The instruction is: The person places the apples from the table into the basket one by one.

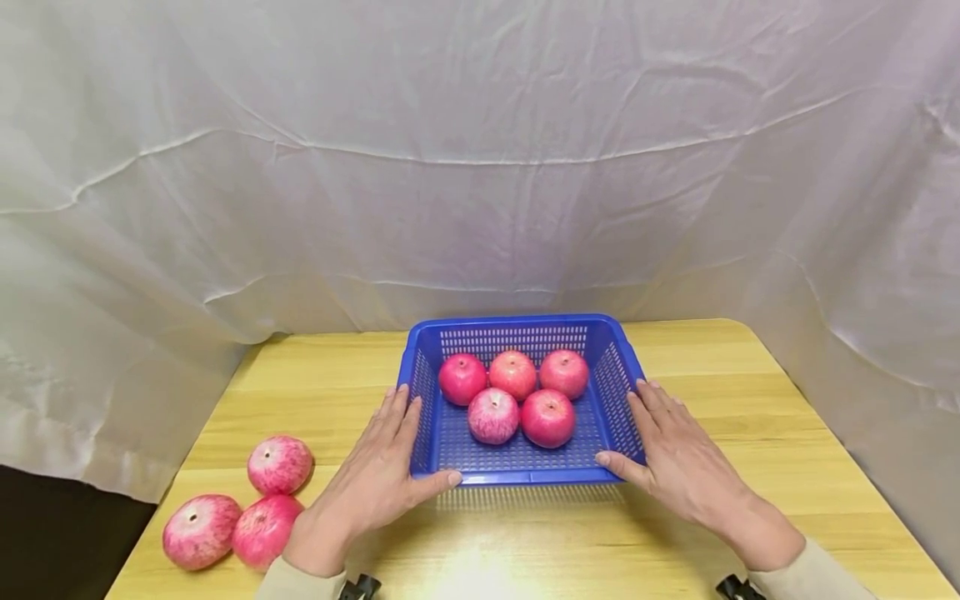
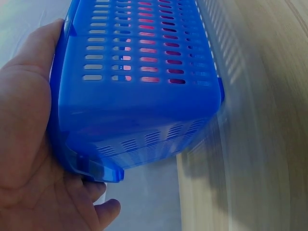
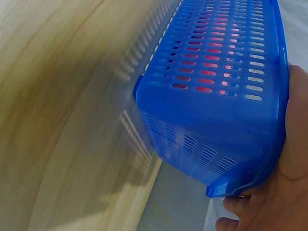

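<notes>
A blue plastic basket [image 1: 525, 477] with slotted walls sits in front of me, and several pink-red apples [image 1: 548, 418] lie in it. My left hand [image 1: 378, 471] holds its near left corner, thumb on the front rim and fingers along the left rim. At the near right corner my right hand [image 1: 678, 458] grips in the same way. In the left wrist view the left palm lies against the rim of the basket [image 2: 139, 103]. The right wrist view shows the right hand [image 3: 288, 178] at the rim, with apples behind the slots.
Three more apples [image 1: 280, 465] lie at the left of the wooden table [image 1: 705, 367], close to my left wrist. Pale grey fabric [image 1: 480, 225] hangs behind the table and down both sides. Light glares off the wood in front of the basket.
</notes>
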Action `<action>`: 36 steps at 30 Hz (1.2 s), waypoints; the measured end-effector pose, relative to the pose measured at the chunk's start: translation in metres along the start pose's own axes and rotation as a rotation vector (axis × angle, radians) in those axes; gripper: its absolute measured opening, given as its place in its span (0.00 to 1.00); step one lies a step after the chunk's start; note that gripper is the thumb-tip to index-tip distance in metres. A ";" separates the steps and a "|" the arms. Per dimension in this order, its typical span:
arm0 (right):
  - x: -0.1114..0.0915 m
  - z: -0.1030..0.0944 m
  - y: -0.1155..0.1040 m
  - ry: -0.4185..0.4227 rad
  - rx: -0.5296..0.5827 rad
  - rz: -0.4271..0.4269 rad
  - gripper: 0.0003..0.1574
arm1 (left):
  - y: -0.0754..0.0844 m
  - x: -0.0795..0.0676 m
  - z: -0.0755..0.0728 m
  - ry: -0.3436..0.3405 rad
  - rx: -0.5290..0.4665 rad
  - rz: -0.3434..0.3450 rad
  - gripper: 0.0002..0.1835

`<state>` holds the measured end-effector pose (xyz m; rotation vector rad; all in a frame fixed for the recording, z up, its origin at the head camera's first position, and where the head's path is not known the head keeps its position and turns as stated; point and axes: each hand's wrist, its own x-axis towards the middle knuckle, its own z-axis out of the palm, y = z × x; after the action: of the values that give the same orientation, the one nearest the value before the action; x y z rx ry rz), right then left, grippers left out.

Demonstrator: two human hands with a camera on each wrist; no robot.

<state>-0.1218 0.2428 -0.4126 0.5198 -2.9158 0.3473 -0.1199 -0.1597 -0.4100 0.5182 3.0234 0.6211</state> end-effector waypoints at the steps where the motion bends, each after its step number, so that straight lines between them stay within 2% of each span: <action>1: 0.000 0.000 0.000 -0.002 -0.001 -0.001 0.65 | 0.000 0.000 0.000 0.001 -0.003 0.000 0.66; 18: -0.004 0.002 0.003 -0.032 0.102 0.016 0.69 | 0.001 0.000 -0.003 -0.007 -0.001 -0.001 0.67; 24: -0.002 0.002 0.001 -0.058 0.106 0.032 0.70 | 0.002 0.000 -0.005 0.000 0.005 0.009 0.68; 36: 0.002 0.004 0.001 -0.036 0.089 0.008 0.71 | 0.004 0.002 -0.009 -0.022 0.003 0.000 0.68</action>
<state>-0.1242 0.2419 -0.4163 0.5327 -2.9482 0.4757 -0.1217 -0.1595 -0.3999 0.5217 3.0046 0.6063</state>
